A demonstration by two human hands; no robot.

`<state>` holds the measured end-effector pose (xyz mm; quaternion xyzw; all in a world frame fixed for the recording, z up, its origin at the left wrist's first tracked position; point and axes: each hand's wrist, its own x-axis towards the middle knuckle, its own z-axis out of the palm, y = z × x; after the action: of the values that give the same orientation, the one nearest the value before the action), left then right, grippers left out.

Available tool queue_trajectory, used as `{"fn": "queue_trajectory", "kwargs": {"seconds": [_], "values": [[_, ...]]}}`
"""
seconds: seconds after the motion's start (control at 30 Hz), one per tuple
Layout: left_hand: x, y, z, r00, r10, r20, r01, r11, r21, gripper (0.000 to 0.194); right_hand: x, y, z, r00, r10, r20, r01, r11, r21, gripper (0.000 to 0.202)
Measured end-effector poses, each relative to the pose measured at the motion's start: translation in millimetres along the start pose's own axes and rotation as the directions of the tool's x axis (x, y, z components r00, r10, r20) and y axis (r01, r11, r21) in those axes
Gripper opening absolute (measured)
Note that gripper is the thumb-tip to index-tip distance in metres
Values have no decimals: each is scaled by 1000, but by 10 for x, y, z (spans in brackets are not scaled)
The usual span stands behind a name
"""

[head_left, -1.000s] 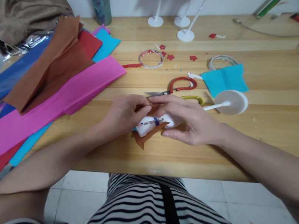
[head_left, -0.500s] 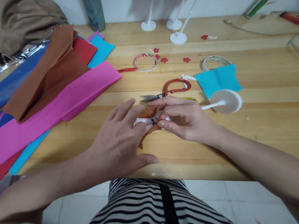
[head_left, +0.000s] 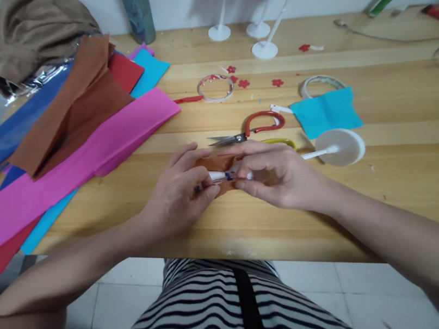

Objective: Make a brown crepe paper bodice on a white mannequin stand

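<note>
Near the table's front edge, my left hand [head_left: 184, 191] pinches the left end of a small white piece with blue marks [head_left: 219, 176]. My right hand [head_left: 276, 175] has its fingertips closed on the right end of the same piece. Brown paper [head_left: 219, 162] shows behind and below it, partly hidden by my fingers. A white stick with a round base [head_left: 341, 147] lies to the right of my right hand. Just beyond the fingers are scissors with a red handle [head_left: 265, 121] and a yellow-green handle [head_left: 282, 142], partly covered.
Folded pink paper [head_left: 131, 128], brown paper [head_left: 71, 109] and a blue pack lie at the left. A cyan sheet [head_left: 326, 113] overlaps a tape roll at the right. Red flowers [head_left: 243, 83] and a clear ring [head_left: 216, 88] lie farther back, before white stands [head_left: 264, 50].
My left hand's thumb and fingers have closed onto the white piece, where they were spread before. My right hand stays at its right end. The view has shifted slightly.
</note>
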<state>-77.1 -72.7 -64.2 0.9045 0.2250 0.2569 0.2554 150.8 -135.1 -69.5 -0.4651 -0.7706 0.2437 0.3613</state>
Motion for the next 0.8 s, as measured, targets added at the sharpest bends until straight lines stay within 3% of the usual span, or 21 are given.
{"fn": "queue_trajectory", "kwargs": {"seconds": [0.3, 0.47, 0.57, 0.8], "values": [[-11, -28, 25, 1000, 5, 26, -4, 1000, -31, 19, 31, -66, -32, 992, 61, 115, -63, 998, 15, 23], [-15, -35, 31, 1000, 5, 22, -4, 999, -35, 19, 35, -58, -37, 993, 21, 119, -25, 999, 37, 12], [-15, -36, 38, 1000, 24, 11, -24, 999, -35, 20, 41, -48, -38, 988, 17, 153, -26, 998, 54, 15], [14, -35, 79, 999, 11, -35, -13, 998, -61, 23, 30, -23, -4, 994, 10, 109, -11, 1000, 10, 23]]}}
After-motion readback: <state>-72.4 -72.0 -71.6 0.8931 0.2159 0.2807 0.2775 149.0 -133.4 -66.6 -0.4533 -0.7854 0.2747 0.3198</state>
